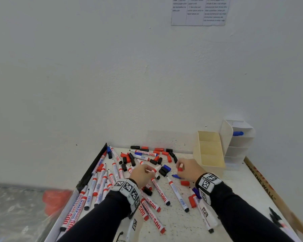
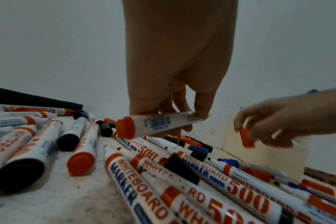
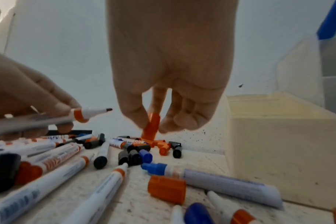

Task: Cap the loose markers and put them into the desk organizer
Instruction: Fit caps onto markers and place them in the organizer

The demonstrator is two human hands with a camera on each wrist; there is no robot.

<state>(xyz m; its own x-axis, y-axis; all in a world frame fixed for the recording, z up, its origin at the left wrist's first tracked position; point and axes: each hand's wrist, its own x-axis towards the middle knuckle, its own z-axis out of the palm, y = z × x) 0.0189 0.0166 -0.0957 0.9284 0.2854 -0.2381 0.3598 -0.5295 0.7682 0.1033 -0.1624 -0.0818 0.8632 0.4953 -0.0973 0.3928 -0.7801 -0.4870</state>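
Note:
My left hand (image 1: 143, 172) holds an uncapped red whiteboard marker (image 2: 159, 122) above the table, its bare tip (image 3: 105, 110) pointing right toward my other hand. My right hand (image 1: 185, 167) pinches a loose red cap (image 3: 152, 127) between thumb and fingers, a short gap from that tip. The same cap (image 2: 246, 137) shows in the left wrist view. Several uncapped markers (image 1: 177, 193) and loose red, black and blue caps (image 1: 164, 169) lie scattered on the white table (image 1: 243, 189). The cream desk organizer (image 1: 210, 151) stands at the back right.
A white tiered holder (image 1: 238, 140) with one blue marker (image 1: 237, 133) stands behind the organizer against the wall. A black strip (image 1: 93, 168) runs along the table's left edge. A cardboard piece (image 1: 262, 182) lines the right edge.

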